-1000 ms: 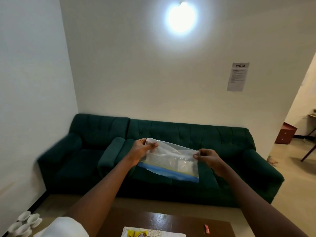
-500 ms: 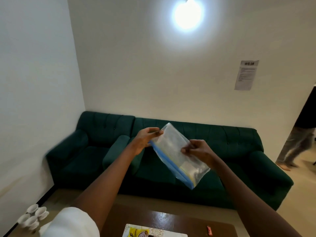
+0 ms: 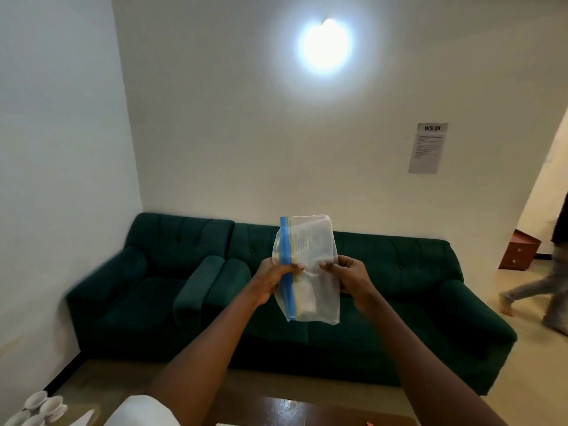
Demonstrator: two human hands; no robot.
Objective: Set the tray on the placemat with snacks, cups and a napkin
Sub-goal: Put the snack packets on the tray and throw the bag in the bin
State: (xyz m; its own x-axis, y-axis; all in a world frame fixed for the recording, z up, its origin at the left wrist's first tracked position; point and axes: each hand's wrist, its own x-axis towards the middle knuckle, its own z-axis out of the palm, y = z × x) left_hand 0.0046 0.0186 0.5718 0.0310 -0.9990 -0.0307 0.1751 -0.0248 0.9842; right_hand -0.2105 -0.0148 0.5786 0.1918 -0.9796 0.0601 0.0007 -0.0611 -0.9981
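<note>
I hold a clear zip bag (image 3: 307,256) upright in front of me, its blue zip strip running vertically along the left side. Something pale shows through the plastic. My left hand (image 3: 273,279) pinches the zip strip at mid height. My right hand (image 3: 347,276) grips the bag's right side, level with the left hand. Several white cups (image 3: 37,408) stand at the bottom left corner. A white roll or cloth (image 3: 141,412) is by my left forearm. Only the far edge of the dark wooden table (image 3: 307,412) shows; the tray and placemat are out of view.
A dark green sofa (image 3: 399,302) stands against the far wall behind the table. A person (image 3: 550,290) walks past at the right edge, near a red-brown cabinet (image 3: 519,250). A printed sheet (image 3: 427,148) hangs on the wall.
I have turned the bag from a slanted hold to upright, with the blue zip strip now vertical. My hands moved closer together. The person at the right has walked further left.
</note>
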